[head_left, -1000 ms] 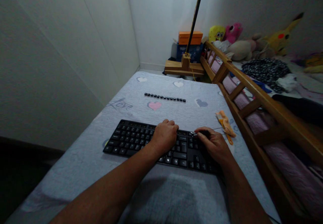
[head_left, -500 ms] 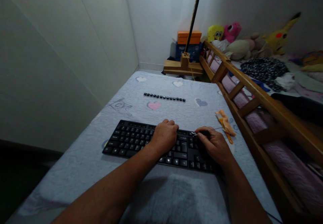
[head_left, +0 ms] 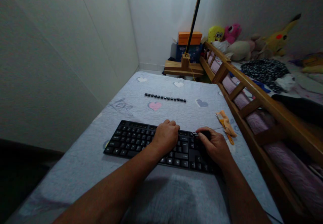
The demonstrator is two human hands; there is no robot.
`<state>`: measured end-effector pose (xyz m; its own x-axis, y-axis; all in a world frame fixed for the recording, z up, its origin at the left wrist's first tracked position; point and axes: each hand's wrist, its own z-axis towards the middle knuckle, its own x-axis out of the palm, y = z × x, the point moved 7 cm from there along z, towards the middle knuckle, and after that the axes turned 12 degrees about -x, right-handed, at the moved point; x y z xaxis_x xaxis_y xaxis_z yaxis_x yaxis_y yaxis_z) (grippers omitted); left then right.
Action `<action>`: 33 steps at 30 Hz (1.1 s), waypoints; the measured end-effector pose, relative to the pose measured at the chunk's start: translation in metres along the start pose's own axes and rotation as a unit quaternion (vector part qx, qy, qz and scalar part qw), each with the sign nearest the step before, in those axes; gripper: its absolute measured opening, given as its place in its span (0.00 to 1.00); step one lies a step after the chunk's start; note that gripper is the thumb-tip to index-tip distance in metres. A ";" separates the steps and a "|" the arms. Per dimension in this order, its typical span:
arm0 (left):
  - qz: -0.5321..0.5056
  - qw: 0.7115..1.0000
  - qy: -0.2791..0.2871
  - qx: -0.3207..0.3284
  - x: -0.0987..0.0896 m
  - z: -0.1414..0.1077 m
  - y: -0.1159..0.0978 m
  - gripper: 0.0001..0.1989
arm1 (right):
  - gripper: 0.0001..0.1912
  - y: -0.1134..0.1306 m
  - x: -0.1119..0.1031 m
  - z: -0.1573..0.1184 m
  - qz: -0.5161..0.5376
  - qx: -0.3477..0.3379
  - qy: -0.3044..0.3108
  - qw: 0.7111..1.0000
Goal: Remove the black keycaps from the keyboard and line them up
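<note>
A black keyboard (head_left: 136, 138) lies across the bed sheet in front of me. My left hand (head_left: 165, 136) rests over its middle, fingers curled at the far edge and gripping it. In my right hand (head_left: 214, 145), closed above the keyboard's right part, is a small black-handled tool (head_left: 207, 134). Its shiny metal tip is at the top row of keys, and a thin wire sticks out on the right; its exact kind is unclear. Beyond the keyboard, several loose black keycaps (head_left: 165, 98) form a straight row on the sheet.
A brush (head_left: 228, 136) lies on an orange cloth (head_left: 227, 119) to the right. A wooden bed rail (head_left: 242, 82) runs along the right side, with plush toys (head_left: 237, 50) behind it. A wooden stand (head_left: 184, 66) with a black pole is at the far end.
Both hands stay almost where they were on the keyboard. The whole view has shifted very slightly; the metal tip at the top row looks a little lower and less bright.
</note>
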<state>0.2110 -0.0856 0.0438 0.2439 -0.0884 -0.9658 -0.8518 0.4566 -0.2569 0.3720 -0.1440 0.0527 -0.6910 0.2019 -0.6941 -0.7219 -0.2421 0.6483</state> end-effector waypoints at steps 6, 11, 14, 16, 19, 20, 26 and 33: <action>0.002 1.000 0.006 -0.005 0.001 0.000 0.001 0.12 | 0.11 -0.004 0.003 -0.001 0.023 0.027 -0.010 0.999; -0.001 1.000 0.002 0.000 0.000 0.000 0.000 0.12 | 0.11 0.002 0.007 0.002 0.013 0.024 -0.016 1.000; -0.001 1.000 -0.002 -0.002 -0.001 0.000 0.000 0.12 | 0.10 0.004 0.005 0.002 -0.003 0.019 -0.020 1.000; -0.002 1.000 -0.002 -0.004 -0.001 0.000 0.000 0.13 | 0.10 0.005 0.005 0.002 -0.009 0.018 -0.015 1.000; -0.002 1.000 0.001 -0.004 -0.001 0.000 0.001 0.12 | 0.10 0.005 0.004 0.001 -0.015 0.021 -0.005 1.000; -0.001 1.000 0.002 -0.004 -0.001 0.000 0.001 0.12 | 0.10 0.005 0.004 0.000 -0.017 0.020 -0.002 1.000; -0.004 1.000 0.006 -0.004 0.000 0.000 0.001 0.11 | 0.09 0.010 0.006 0.000 -0.048 -0.017 -0.005 0.999; 0.000 1.000 0.004 0.002 0.001 0.000 0.001 0.10 | 0.07 0.017 0.007 -0.001 -0.110 -0.104 -0.028 0.988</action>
<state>0.2107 -0.0857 0.0425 0.2409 -0.0959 -0.9658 -0.8498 0.4599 -0.2576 0.3549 -0.1474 0.0588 -0.5242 0.3225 -0.7882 -0.8352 -0.3753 0.4020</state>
